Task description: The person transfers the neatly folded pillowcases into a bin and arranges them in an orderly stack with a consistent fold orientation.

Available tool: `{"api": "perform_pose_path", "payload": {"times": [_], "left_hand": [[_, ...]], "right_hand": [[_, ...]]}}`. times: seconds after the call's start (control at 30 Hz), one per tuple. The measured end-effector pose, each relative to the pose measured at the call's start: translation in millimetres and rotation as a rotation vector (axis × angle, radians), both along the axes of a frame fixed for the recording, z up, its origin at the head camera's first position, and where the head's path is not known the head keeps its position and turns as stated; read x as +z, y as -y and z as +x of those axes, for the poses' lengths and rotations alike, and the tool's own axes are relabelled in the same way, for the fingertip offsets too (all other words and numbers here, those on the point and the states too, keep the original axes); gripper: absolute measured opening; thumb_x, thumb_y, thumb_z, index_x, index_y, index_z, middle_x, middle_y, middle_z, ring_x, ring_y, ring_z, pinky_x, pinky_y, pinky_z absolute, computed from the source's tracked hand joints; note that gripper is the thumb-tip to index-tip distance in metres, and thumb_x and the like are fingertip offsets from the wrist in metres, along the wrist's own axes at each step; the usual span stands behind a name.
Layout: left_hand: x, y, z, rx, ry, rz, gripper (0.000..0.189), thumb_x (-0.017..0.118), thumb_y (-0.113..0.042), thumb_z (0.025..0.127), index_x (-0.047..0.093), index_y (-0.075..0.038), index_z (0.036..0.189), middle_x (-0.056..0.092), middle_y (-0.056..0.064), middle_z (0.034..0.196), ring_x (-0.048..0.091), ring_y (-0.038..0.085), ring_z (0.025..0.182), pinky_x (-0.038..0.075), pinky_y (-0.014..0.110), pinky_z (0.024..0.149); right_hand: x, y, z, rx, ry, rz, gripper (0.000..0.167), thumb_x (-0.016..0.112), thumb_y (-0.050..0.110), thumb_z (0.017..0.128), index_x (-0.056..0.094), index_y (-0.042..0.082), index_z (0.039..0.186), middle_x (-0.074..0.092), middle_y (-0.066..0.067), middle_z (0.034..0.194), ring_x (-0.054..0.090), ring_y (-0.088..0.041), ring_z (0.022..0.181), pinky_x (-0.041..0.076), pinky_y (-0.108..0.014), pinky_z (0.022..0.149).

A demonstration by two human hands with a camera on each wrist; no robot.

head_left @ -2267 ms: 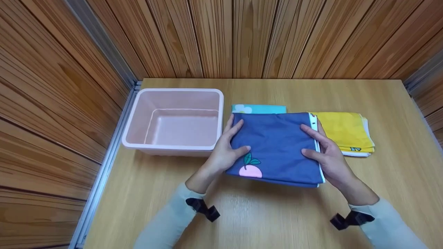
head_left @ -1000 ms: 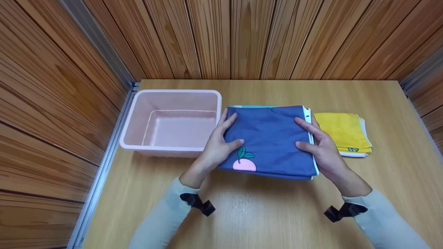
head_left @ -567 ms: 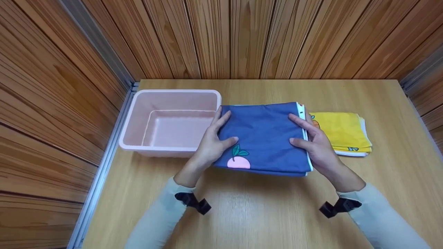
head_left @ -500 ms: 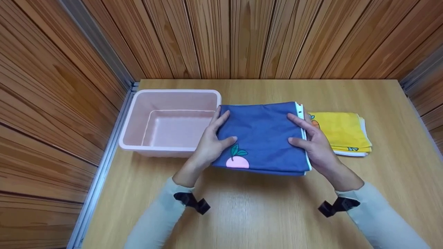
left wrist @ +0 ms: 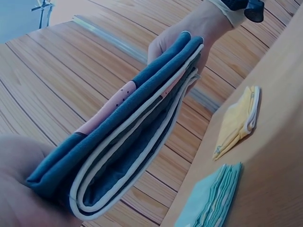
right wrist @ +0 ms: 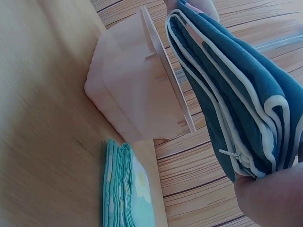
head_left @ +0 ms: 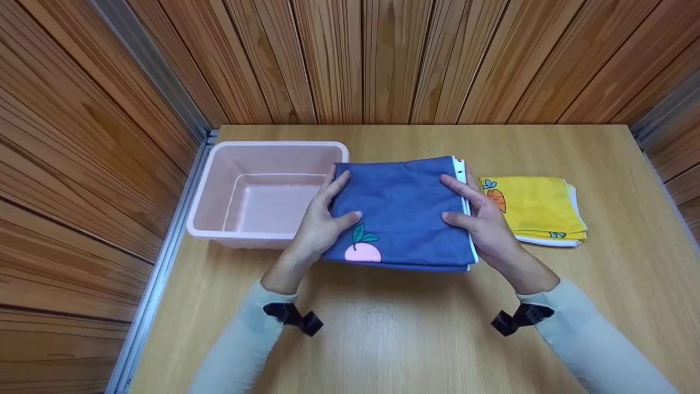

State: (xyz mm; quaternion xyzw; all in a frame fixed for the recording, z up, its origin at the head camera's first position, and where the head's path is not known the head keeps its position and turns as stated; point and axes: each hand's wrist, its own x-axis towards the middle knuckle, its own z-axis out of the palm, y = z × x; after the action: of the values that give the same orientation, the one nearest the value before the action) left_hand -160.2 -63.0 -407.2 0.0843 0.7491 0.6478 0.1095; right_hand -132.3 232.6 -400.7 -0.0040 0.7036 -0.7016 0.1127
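Observation:
A folded navy blue cloth (head_left: 402, 210) with a pink fruit print and white edging is held level above the table. My left hand (head_left: 321, 221) grips its left edge, thumb on top. On the right edge, my right hand (head_left: 484, 221) grips it with thumb and forefinger over the upper face. Both wrist views show the cloth's (left wrist: 137, 101) stacked layers from the side, lifted over the tabletop. A small white pull hangs from the layers of the cloth (right wrist: 236, 90) near my right hand (right wrist: 272, 198). Its upper left corner overlaps the bin's rim in the head view.
A pink plastic bin (head_left: 268, 236) stands at the table's back left. Yellow folded cloth (head_left: 533, 205) with a carrot print lies to the right. A folded teal cloth (right wrist: 128, 189) rests on the table, hidden under the blue one in the head view. Wooden panels (head_left: 410, 60) close off the back.
Both hands have carried the blue cloth left and slightly toward the back, up to the bin. It now covers the teal cloth, and the yellow cloth's carrot print has come into view.

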Motion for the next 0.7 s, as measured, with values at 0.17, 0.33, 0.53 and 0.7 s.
{"api": "perform_pose_path", "payload": {"times": [0.17, 0.33, 0.53, 0.7], "left_hand": [[2.5, 5.6, -0.8, 0.010, -0.002, -0.011, 0.074, 0.069, 0.001, 0.094, 0.036, -0.013, 0.159, 0.008, -0.001, 0.172, 0.006, 0.021, 0.157, 0.011, 0.038, 0.126], [3.1, 10.2, -2.2, 0.015, -0.007, -0.011, 0.074, 0.068, 0.001, 0.094, 0.036, -0.013, 0.159, 0.009, 0.000, 0.172, 0.007, 0.021, 0.157, 0.012, 0.037, 0.126], [2.9, 16.2, -4.9, 0.026, -0.014, -0.004, 0.073, 0.068, 0.004, 0.093, 0.037, -0.010, 0.158, 0.009, 0.003, 0.171, 0.006, 0.021, 0.157, 0.010, 0.037, 0.126], [5.3, 22.7, -7.4, 0.036, -0.006, 0.005, 0.073, 0.067, 0.005, 0.093, 0.037, -0.011, 0.158, 0.008, 0.002, 0.172, 0.004, 0.020, 0.157, 0.009, 0.035, 0.126]], "right_hand": [[1.1, 4.8, -3.9, 0.000, 0.015, 0.003, 0.063, 0.058, -0.003, 0.098, 0.040, 0.011, 0.157, -0.011, 0.007, 0.171, -0.012, -0.018, 0.156, 0.003, -0.042, 0.126], [1.6, 9.3, -6.5, 0.007, 0.012, 0.001, 0.063, 0.056, -0.005, 0.098, 0.039, 0.011, 0.157, -0.010, 0.006, 0.171, -0.012, -0.019, 0.156, 0.003, -0.041, 0.126], [3.0, 15.6, -10.1, 0.018, -0.009, -0.024, 0.064, 0.057, -0.006, 0.097, 0.038, 0.007, 0.157, -0.011, 0.006, 0.171, -0.013, -0.018, 0.156, -0.001, -0.041, 0.126], [3.9, 22.2, -13.8, 0.026, -0.018, -0.043, 0.066, 0.057, -0.008, 0.096, 0.037, 0.005, 0.157, -0.011, 0.005, 0.171, -0.012, -0.018, 0.156, 0.001, -0.040, 0.126]]}}
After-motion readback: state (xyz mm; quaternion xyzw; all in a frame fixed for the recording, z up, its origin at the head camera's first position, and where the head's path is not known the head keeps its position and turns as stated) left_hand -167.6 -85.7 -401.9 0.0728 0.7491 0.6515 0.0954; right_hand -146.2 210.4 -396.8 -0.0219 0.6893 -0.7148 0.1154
